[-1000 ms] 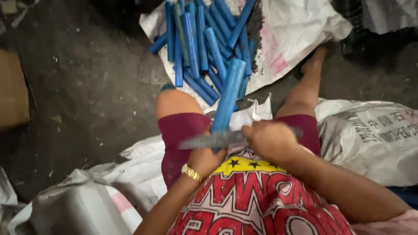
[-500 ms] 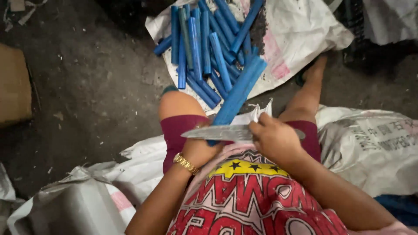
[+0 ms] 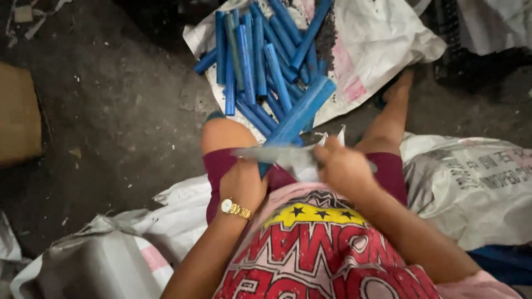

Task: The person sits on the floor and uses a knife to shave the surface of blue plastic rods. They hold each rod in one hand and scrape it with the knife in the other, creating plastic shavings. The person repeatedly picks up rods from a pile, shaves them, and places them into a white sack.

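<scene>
Dark concrete floor lies below the lap. Left hand [image 3: 242,185] clamps the near end of a blue stick [image 3: 299,119], whose long axis runs up and away to the right. Right hand [image 3: 343,166] grips a knife [image 3: 277,155] crosswise over it. Beyond, a blue pile [image 3: 260,50] rests on a white sack [image 3: 382,44].

The blade [image 3: 277,154] is motion-blurred; its edge and tip cannot be made out. The right hand [image 3: 344,169] is blurred too, and covers the blade's handle. The lower end of the held blue stick [image 3: 302,113] is hidden behind the blade and left hand [image 3: 241,185]. The cardboard box [image 3: 19,116] is cut off by the left edge.
</scene>
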